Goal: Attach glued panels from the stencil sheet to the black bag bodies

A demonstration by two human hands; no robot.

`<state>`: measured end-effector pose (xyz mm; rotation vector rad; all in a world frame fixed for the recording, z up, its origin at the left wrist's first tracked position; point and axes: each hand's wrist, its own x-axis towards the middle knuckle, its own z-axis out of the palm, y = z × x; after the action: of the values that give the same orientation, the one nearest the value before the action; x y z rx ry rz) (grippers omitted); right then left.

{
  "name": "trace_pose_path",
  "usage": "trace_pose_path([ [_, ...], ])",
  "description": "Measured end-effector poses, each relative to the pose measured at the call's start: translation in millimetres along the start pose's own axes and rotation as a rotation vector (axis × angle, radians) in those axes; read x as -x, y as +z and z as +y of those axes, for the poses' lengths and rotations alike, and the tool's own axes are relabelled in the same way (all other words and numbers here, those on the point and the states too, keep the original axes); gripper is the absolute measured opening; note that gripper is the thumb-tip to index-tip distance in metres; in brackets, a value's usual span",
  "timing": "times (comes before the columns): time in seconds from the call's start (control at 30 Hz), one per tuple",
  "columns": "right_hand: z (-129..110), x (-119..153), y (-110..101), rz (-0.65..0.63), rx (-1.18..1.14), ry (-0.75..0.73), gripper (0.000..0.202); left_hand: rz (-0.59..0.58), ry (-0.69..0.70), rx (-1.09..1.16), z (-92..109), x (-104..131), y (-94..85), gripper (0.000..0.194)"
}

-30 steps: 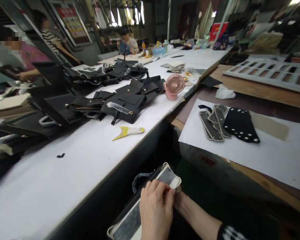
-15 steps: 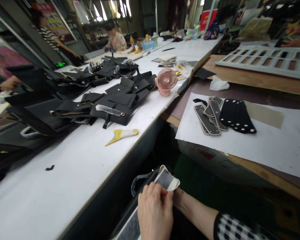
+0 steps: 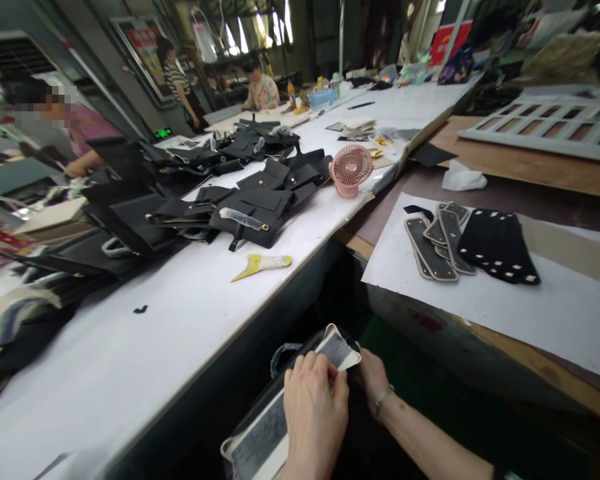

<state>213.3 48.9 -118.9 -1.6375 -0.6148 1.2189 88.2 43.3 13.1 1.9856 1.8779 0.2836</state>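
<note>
A black bag (image 3: 258, 404) with a pale-edged grey strip (image 3: 265, 430) along its top lies at the bottom centre, over my lap. My left hand (image 3: 314, 407) rests across the strip, its thumb and fingers pinched together on the pale edge. At the bag's far right end is my right hand (image 3: 373, 377), its fingers mostly hidden behind the bag, with a bracelet at the wrist. A clear-wrapped loop (image 3: 281, 357) sticks out on the bag's left side.
On the white table (image 3: 190, 307) are black bags (image 3: 260, 213), a yellow-and-white tool (image 3: 261, 264) and a pink fan (image 3: 351, 170). Grey strips (image 3: 430, 247) and black pieces (image 3: 497, 245) lie on the right table. Other people stand or sit at the back left.
The view has turned left, so the tables appear shifted right. My right hand and wrist show more at the bag's far end. My left hand still pinches the edge.
</note>
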Motion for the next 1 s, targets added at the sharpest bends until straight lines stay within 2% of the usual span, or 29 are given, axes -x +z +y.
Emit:
trace_pose_path([
  [0.03,-4.9,6.4,-13.8,0.002,0.031,-0.029,0.029,0.011,0.002,-0.006,0.9,0.7,-0.2,0.015],
  [0.1,-17.3,26.3,-41.0,-0.015,0.112,-0.2,0.023,0.034,0.009,-0.017,2.1,2.9,0.1,0.014],
  [0.13,-23.9,38.2,-51.6,-0.055,0.167,-0.362,0.02,0.047,0.015,-0.022,2.4,4.3,0.9,0.014],
  [0.17,-29.9,49.9,-59.0,-0.116,0.261,-0.593,0.022,0.062,0.024,-0.028,2.4,5.9,2.2,0.014],
  [0.23,-38.4,68.1,-63.5,-0.226,0.474,-1.013,0.038,0.106,0.044,-0.046,1.9,9.2,6.0,0.014],
  [0.27,-40.4,73.2,-61.5,-0.25,0.582,-1.166,0.046,0.136,0.053,-0.056,1.5,10.8,8.5,0.015],
  [0.33,-40.2,75.3,-53.4,-0.227,0.749,-1.316,0.054,0.197,0.065,-0.071,0.7,14.2,13.7,0.016],
  [0.43,-33.6,67.4,-42.9,-0.167,0.89,-1.394,0.057,0.275,0.077,-0.042,-1.2,20.9,19.5,0.016],
  [0.57,-25.9,63.9,-37.6,-0.135,0.935,-1.405,0.056,0.36,0.074,0.059,-9.5,35.5,21.1,0.01],
  [0.73,-20.1,79.1,-24.4,-0.134,0.933,-1.377,0.053,0.33,0.043,0.081,-27.3,55.4,19.9,0.017],
  [1.0,-6.7,102.6,-2.8,-0.107,0.876,-1.362,0.048,0.394,0.053,0.072,-47.4,70.7,14.7,0.016],
])
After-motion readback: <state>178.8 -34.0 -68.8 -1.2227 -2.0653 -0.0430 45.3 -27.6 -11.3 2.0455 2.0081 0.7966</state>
